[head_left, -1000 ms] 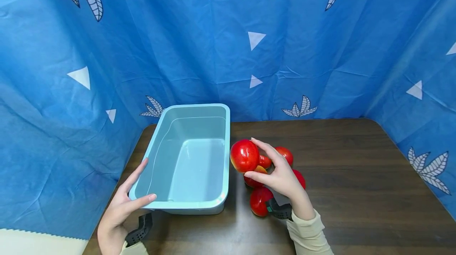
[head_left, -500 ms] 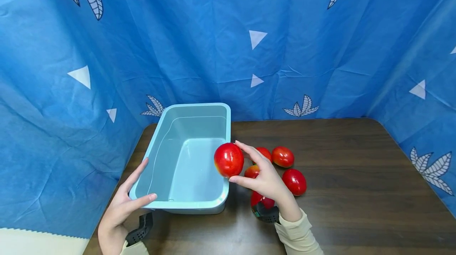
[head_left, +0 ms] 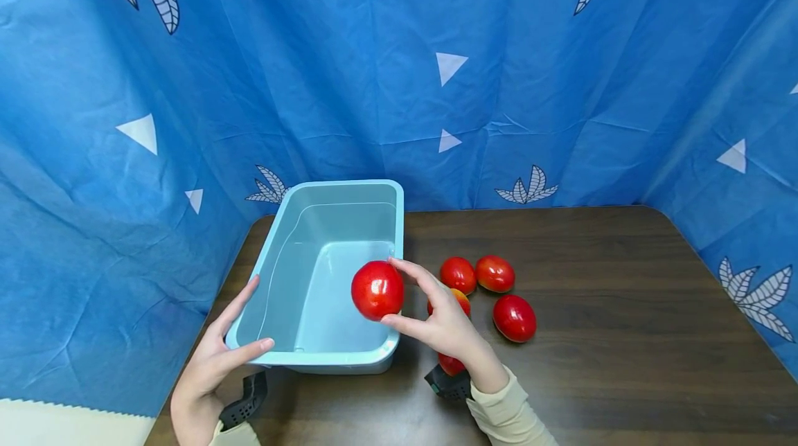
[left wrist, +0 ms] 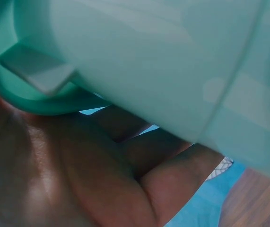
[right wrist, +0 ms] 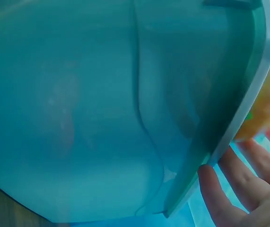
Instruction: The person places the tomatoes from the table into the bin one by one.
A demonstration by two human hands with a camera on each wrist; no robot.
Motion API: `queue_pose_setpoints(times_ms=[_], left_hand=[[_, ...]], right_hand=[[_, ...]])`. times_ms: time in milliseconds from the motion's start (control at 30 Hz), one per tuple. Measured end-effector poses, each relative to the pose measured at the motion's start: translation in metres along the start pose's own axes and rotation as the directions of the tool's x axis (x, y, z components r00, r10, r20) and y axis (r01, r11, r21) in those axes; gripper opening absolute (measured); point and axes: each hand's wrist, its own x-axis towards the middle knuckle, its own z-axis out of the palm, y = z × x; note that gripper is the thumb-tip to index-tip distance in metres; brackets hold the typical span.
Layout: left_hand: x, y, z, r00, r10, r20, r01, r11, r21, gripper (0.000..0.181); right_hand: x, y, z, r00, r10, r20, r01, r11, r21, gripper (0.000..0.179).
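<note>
My right hand (head_left: 445, 321) holds a shiny round red apple (head_left: 377, 290) between thumb and fingers, over the right side of a light blue plastic tub (head_left: 324, 359). In the right wrist view the yellow-orange underside of the apple (right wrist: 262, 109) shows past the tub's rim, with the fingers close beside that rim. At the tub's near left corner my left hand (head_left: 208, 366) grips the rim, its thumb over the front edge and its index finger along the left side. In the left wrist view, fingers (left wrist: 168, 189) lie under the rim against the outer wall.
Several more red fruits lie right of the tub, among them an oval one (head_left: 515, 318) and one at the back (head_left: 495, 273). Another fruit (head_left: 450, 364) is partly hidden by the right wrist. A blue curtain (head_left: 561, 86) surrounds the dark wooden table (head_left: 623, 335).
My right hand has carried the apple leftward, from above the other fruits to over the tub, uncovering some of those fruits. My left hand and the tub have stayed in place.
</note>
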Motion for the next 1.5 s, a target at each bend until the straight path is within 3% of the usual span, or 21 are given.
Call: queue_pose_setpoints(times_ms=[267, 633, 900, 1200, 1500], left_hand=[[0.000, -0.001, 0.000, 1.000, 0.024, 0.001, -0.024, 1.000, -0.003, 0.086], [0.001, 0.000, 0.000, 0.999, -0.032, -0.024, 0.033, 0.998, 0.053, 0.086], [0.001, -0.002, 0.000, 1.000, -0.005, -0.018, 0.006, 0.999, 0.033, 0.085], [0.001, -0.004, 0.002, 1.000, 0.016, -0.018, -0.016, 1.000, 0.021, 0.085], [0.000, -0.003, 0.001, 1.000, 0.013, -0.024, -0.012, 0.999, 0.038, 0.085]], right_hand=[[-0.003, 0.001, -0.013, 1.000, -0.018, -0.010, 0.018, 0.999, -0.029, 0.071], [-0.014, 0.005, -0.048, 0.995, 0.061, -0.079, -0.067, 0.995, -0.080, 0.067], [-0.021, -0.009, -0.065, 0.989, 0.108, -0.105, -0.123, 0.980, -0.157, 0.061], [-0.034, 0.035, -0.080, 0.980, 0.150, -0.132, -0.174, 0.965, -0.196, 0.063], [-0.047, 0.050, -0.090, 0.973, 0.177, -0.145, -0.207, 0.953, -0.223, 0.061]])
